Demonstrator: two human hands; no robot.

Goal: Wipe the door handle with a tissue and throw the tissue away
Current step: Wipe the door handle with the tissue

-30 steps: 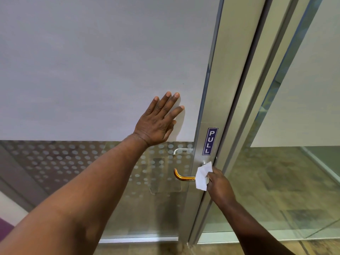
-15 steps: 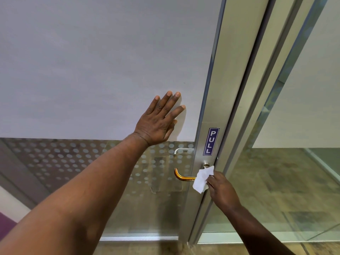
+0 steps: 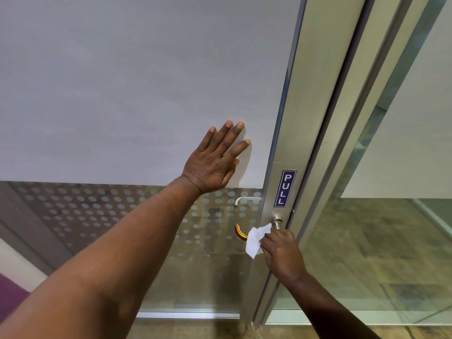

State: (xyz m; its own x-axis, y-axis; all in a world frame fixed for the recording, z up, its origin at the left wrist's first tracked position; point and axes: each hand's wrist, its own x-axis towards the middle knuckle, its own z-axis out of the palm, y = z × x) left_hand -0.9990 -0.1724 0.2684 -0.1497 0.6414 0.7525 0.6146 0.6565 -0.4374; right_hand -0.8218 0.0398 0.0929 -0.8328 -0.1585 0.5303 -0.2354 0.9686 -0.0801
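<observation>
Two bare forearms, no sleeves, no watch, no rings or bands in sight. Left hand (image 3: 215, 162) broad-backed, creased at the knuckles, with short pale nails. Right hand (image 3: 281, 253) seen from the back, veins and tendons faintly raised, a crease line at each wrist

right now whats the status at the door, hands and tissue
Left hand flat on the frosted door panel, holding nothing. Right hand pinching the white tissue against the door handle. Handle's curved end exposed. Nothing in the way.
</observation>
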